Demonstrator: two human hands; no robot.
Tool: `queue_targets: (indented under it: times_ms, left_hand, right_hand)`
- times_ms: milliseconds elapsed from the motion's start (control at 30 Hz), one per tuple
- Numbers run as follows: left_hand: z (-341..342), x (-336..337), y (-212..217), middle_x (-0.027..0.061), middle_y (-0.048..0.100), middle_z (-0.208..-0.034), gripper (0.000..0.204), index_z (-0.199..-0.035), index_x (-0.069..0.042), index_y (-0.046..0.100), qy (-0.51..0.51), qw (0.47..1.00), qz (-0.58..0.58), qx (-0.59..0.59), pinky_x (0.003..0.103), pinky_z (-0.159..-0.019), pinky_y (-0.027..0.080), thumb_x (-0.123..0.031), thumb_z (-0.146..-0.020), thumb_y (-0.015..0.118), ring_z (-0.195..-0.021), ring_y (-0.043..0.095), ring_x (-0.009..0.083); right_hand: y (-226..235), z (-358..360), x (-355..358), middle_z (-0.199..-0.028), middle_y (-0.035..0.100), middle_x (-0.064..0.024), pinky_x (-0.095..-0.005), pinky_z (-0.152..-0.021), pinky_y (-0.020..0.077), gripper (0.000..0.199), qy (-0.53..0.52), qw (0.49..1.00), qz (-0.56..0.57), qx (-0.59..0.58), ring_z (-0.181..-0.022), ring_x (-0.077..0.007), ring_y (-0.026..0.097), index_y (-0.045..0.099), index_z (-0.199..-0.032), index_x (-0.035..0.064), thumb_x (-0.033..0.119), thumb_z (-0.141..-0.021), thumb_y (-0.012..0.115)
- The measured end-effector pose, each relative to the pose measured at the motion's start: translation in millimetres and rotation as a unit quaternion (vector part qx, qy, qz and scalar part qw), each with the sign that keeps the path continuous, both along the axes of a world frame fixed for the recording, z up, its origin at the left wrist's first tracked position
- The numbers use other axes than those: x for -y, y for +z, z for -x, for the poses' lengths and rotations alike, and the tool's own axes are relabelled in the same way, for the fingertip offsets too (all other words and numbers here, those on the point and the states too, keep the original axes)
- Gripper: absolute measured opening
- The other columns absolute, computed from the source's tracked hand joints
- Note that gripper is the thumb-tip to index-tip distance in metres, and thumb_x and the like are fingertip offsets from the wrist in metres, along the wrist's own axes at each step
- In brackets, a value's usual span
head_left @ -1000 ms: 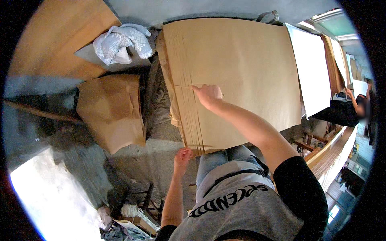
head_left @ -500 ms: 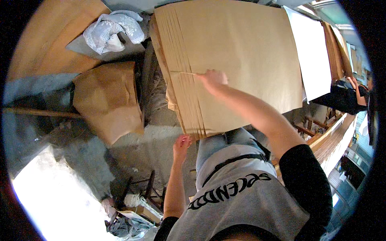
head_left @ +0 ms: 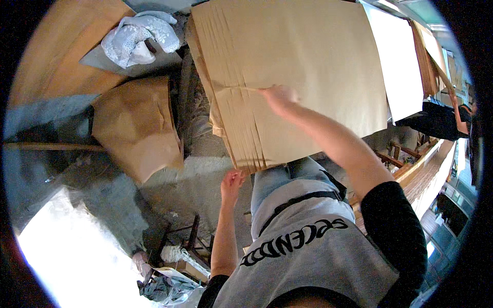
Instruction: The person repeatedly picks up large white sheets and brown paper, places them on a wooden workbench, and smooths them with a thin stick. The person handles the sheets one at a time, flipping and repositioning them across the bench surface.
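A stack of large brown paper sheets (head_left: 313, 66) lies in front of me, its left edges fanned into narrow overlapping steps. My right hand (head_left: 282, 98) is closed round one end of a thin, light-coloured stick (head_left: 244, 88). The stick points left across the fanned edges, its far end over the leftmost sheets. At the near left corner of the stack, my left hand (head_left: 233, 180) has its fingers curled against the paper edges. Exactly how many sheets it grips is too small to tell.
A separate brown paper piece (head_left: 136, 128) lies at left, below a white patterned plastic bag (head_left: 141, 38). A white sheet (head_left: 398, 61) adjoins the stack's right side. Another person's arm (head_left: 456, 110) shows at far right. A dark-framed stool (head_left: 185, 238) stands at lower left.
My right hand has moved slightly right and away from me with the stick. The fanned edges show wider, uneven gaps near the front. My left hand stays at the corner.
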State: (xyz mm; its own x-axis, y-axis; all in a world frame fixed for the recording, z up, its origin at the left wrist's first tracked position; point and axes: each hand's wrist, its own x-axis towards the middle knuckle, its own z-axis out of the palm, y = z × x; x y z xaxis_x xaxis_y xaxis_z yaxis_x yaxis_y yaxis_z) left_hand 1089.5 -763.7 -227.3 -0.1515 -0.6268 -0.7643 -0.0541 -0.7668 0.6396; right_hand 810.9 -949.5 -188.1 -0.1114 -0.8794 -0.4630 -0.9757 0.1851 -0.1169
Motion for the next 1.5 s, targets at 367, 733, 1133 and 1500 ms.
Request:
queue_targets:
  times_ms: [367,733,1133,1500]
  left_hand:
    - [23.0,18.3,10.4,0.0032,0.057,-0.076,0.016,-0.087,-0.004,0.054,0.002,0.998,-0.057,0.002,0.023,-0.059,0.045,-0.019,-0.086,0.049,-0.067,0.054,0.0092]
    - [91.8,74.5,-32.0,0.0059,0.056,-0.091,0.024,-0.098,-0.005,0.050,0.136,0.983,0.017,-0.121,0.030,-0.072,0.046,-0.025,-0.086,0.050,-0.080,0.055,0.0142]
    - [120.1,104.1,-33.3,0.0012,0.050,-0.100,0.033,-0.109,-0.011,0.045,0.011,0.994,-0.063,-0.086,0.028,-0.071,0.044,-0.032,-0.083,0.050,-0.094,0.049,0.0120]
    - [173.9,-48.8,-9.1,0.0028,0.034,-0.127,0.066,-0.128,-0.015,0.026,0.024,0.895,-0.143,-0.421,0.038,-0.084,0.039,-0.018,-0.074,0.063,-0.115,0.037,0.0202]
  right_hand:
    - [-8.5,3.2,-17.3,-0.079,0.061,-0.0107,-0.0375,-0.062,0.0494,0.032,-0.037,0.997,-0.037,0.050,-0.075,-0.0254,0.061,0.059,-0.103,0.0224,0.007,-0.078,0.047]
    - [35.3,9.6,-45.9,-0.080,0.062,-0.0123,-0.0392,-0.061,0.0485,0.033,0.008,1.000,-0.023,0.003,-0.071,-0.0258,0.061,0.057,-0.108,0.0271,0.013,-0.081,0.043]
    - [-4.8,154.5,-170.9,-0.070,0.060,-0.0114,-0.0344,-0.053,0.0431,0.025,-0.257,0.931,0.140,0.219,-0.056,-0.0219,0.055,0.057,-0.107,0.0193,0.017,-0.083,0.048]
    - [13.5,342.6,-336.9,-0.079,0.061,-0.0154,-0.0330,-0.066,0.0466,0.027,-0.435,0.895,0.084,0.052,-0.072,-0.0268,0.060,0.058,-0.103,0.0120,0.027,-0.081,0.051]
